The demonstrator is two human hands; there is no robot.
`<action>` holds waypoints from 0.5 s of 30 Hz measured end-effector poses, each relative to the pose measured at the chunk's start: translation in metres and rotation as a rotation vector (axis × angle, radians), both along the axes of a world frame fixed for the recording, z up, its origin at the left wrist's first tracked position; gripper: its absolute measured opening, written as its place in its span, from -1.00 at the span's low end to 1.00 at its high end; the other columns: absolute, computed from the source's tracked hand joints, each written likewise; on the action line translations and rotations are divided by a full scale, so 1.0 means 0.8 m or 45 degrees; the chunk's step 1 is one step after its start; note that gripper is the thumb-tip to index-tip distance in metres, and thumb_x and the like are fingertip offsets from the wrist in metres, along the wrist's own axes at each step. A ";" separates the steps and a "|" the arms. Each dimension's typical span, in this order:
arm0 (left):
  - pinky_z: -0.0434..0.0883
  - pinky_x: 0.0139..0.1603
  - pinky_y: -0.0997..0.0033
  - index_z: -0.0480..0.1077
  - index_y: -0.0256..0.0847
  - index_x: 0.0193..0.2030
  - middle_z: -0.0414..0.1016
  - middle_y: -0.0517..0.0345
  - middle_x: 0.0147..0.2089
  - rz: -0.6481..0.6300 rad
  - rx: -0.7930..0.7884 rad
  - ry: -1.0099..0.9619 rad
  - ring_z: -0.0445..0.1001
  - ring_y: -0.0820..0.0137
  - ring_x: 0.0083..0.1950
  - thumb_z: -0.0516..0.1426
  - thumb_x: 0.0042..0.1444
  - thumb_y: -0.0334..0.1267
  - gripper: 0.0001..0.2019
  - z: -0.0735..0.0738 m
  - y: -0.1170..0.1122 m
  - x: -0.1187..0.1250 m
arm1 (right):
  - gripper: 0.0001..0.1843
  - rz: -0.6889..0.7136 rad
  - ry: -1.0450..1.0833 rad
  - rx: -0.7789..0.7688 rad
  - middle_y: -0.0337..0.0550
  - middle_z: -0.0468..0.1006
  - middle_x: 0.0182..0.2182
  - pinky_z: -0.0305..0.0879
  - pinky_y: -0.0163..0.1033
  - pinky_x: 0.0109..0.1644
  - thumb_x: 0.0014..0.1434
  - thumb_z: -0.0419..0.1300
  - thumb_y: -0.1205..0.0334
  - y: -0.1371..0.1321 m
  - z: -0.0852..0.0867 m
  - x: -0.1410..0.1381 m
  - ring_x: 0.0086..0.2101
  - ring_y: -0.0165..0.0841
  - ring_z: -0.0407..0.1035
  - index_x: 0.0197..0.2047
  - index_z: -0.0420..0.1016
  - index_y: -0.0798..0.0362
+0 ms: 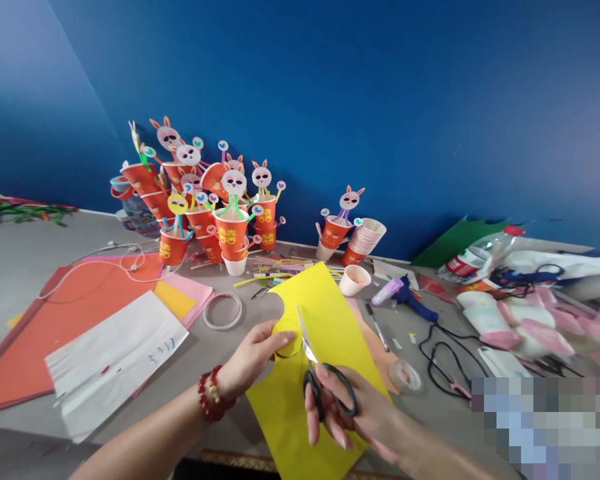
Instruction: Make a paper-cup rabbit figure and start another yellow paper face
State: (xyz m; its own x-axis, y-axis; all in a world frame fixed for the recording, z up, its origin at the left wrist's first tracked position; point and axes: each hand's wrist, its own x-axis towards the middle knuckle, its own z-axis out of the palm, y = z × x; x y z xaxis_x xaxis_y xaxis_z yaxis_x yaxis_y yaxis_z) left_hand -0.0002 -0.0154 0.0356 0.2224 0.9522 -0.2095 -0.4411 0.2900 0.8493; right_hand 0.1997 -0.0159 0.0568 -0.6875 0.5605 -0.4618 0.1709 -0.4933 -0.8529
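My left hand [254, 360] pinches the left edge of a yellow paper sheet [325, 320], next to a round cut-out and a partly cut disc under my thumb. A red bead bracelet [211, 393] sits on that wrist. My right hand [350, 417] grips black-handled scissors [314, 363], fingers through the loops. The blades point up into the yellow sheet beside the disc. The sheet is held up over the grey table.
Red paper-cup bunny figures [215, 207] cluster at the back, with a stack of cups [365, 239] and a white cup [354, 280]. Orange, pink and white sheets [80, 320] lie left. A tape ring [223, 311], blue glue gun [415, 300], cables and packets clutter the right.
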 end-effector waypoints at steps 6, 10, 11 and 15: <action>0.31 -0.37 0.52 0.54 -0.34 -0.34 0.52 0.15 -0.44 0.009 0.115 0.274 0.36 0.47 -0.43 0.32 -0.03 0.16 -0.51 -0.017 0.008 -0.005 | -0.29 -0.005 -0.038 0.217 -0.06 0.61 -0.58 0.05 -0.44 -0.67 0.14 0.13 -0.46 0.004 -0.032 0.003 -0.76 -0.56 0.20 -0.38 0.41 0.14; 0.32 -0.37 0.50 0.51 -0.33 -0.33 0.49 0.14 -0.43 -0.033 0.133 0.284 0.35 0.46 -0.43 0.30 -0.02 0.20 -0.49 -0.019 0.010 -0.004 | -0.28 0.025 -0.045 0.248 -0.07 0.59 -0.59 0.01 -0.44 -0.69 0.11 0.13 -0.49 0.009 -0.041 0.008 -0.76 -0.56 0.20 -0.38 0.37 0.12; 0.32 -0.37 0.50 0.51 -0.33 -0.34 0.49 0.14 -0.43 -0.038 0.140 0.278 0.35 0.46 -0.43 0.30 -0.02 0.19 -0.49 -0.020 0.010 -0.004 | -0.28 0.027 -0.042 0.250 -0.07 0.59 -0.60 0.00 -0.44 -0.70 0.12 0.13 -0.48 0.010 -0.041 0.009 -0.77 -0.56 0.20 -0.38 0.37 0.12; 0.32 -0.39 0.51 0.50 -0.33 -0.35 0.48 0.15 -0.43 -0.043 0.142 0.253 0.35 0.47 -0.45 0.31 -0.02 0.18 -0.50 -0.020 0.011 -0.003 | -0.31 0.013 -0.029 0.256 -0.07 0.59 -0.60 -0.01 -0.44 -0.70 0.16 0.13 -0.45 0.013 -0.040 0.010 -0.77 -0.55 0.20 -0.37 0.38 0.13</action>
